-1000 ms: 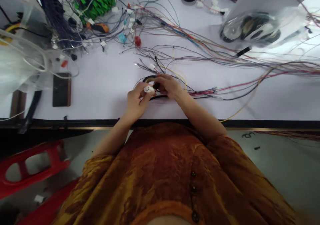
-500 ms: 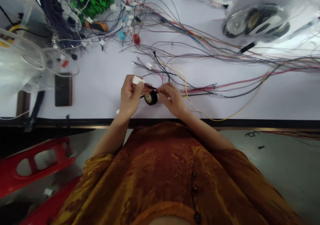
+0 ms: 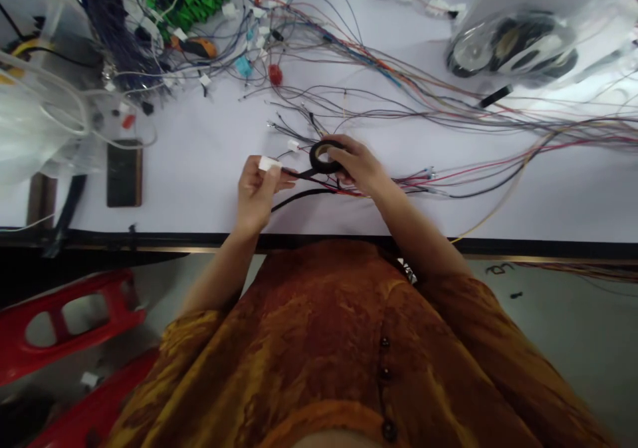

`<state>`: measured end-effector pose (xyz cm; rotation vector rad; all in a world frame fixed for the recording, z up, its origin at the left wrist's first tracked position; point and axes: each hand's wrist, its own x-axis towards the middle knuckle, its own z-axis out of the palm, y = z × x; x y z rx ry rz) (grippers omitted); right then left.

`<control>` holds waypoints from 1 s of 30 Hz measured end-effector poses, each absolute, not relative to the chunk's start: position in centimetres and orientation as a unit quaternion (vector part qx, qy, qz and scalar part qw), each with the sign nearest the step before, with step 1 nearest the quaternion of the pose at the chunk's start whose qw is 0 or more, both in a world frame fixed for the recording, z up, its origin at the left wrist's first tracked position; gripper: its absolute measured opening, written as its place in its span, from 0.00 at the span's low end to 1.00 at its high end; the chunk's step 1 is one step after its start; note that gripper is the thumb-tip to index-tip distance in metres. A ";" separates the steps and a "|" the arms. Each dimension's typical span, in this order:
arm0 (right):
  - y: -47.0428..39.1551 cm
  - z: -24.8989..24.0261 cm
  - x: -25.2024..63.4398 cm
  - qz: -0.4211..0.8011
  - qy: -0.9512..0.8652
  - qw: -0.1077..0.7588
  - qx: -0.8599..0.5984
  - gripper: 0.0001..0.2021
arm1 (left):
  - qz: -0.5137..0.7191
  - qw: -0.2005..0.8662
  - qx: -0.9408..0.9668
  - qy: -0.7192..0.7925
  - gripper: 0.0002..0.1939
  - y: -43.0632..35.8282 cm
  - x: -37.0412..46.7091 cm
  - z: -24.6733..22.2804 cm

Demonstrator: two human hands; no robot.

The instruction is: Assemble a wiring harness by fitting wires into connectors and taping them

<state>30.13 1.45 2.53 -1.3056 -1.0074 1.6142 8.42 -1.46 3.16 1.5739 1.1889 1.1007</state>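
Between thumb and fingers, my left hand (image 3: 256,194) pinches a white connector (image 3: 270,163) with dark wires leading out of it. My right hand (image 3: 359,163) grips a roll of black tape (image 3: 326,156), its ring face turned up to the camera. A strip of tape (image 3: 304,175) stretches from the roll to the wires beside my left fingers. Under my hands, a black-sleeved cable (image 3: 299,197) runs along the table into red and dark wires (image 3: 406,182). A small white connector (image 3: 293,145) lies just beyond the strip.
Long loose wires (image 3: 393,76) cross the table's far side. Green connectors (image 3: 199,2), an orange-handled tool (image 3: 197,47) and a phone (image 3: 124,173) are at left. Clear plastic bags with tape rolls (image 3: 518,42) stand at far right. A red stool (image 3: 70,322) is below the table edge.
The tape roll has come up from below the wires to above them and is now in my right hand, with a strip drawn taut. My left hand keeps its pinch, shifted slightly.
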 end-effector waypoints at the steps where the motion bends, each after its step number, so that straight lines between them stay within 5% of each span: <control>1: 0.9 2.2 30.6 0.627 -0.392 0.426 -0.521 0.13 | 0.443 0.463 0.611 0.466 0.19 -0.9 8.6 2.3; 12: -7.4 1.1 28.1 0.496 -0.508 0.433 -0.555 0.28 | 0.352 0.488 0.619 0.504 0.14 2.5 11.8 1.9; 21: -6.4 0.8 28.0 0.509 -0.580 0.424 -0.473 0.05 | 0.274 0.340 0.766 0.472 0.10 -0.6 11.8 6.6; 30: -1.6 1.4 30.1 0.595 -0.387 0.432 -0.556 0.16 | 0.348 0.311 0.818 0.335 0.02 -2.3 10.6 3.0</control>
